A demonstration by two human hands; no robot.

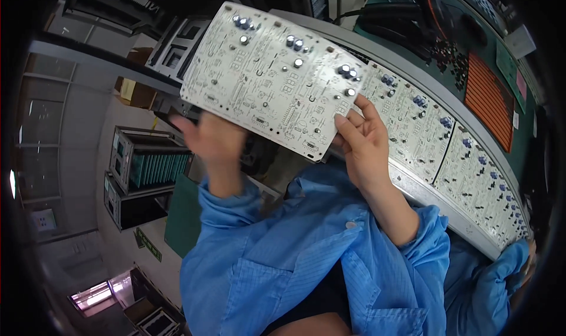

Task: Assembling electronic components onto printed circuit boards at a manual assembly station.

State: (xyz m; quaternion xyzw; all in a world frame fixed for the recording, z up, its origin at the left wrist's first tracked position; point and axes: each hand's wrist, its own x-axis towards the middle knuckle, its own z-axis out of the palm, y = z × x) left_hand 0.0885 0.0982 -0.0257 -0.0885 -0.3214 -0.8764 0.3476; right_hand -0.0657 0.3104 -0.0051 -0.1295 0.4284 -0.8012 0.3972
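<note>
A white circuit board (265,82) is held up in front of me, tilted, its face with capacitors and small parts turned up. My right hand (368,144) pinches its lower right edge, thumb on the face and fingers partly behind. Near the board's lower left edge is my left hand (215,144), smeared by motion. Its thumb stretches away to the left, clear of the board; the other fingers are blurred or hidden behind the edge. More white circuit boards (407,117) lie in a row on the rail line to the right.
A metal rail (454,218) borders the board row. Beyond it, a green bench (454,91) carries an orange ribbed tray (488,100) and loose black parts (451,58). Board racks (150,168) stand on the left. A co-worker's blue sleeve (501,271) shows at lower right.
</note>
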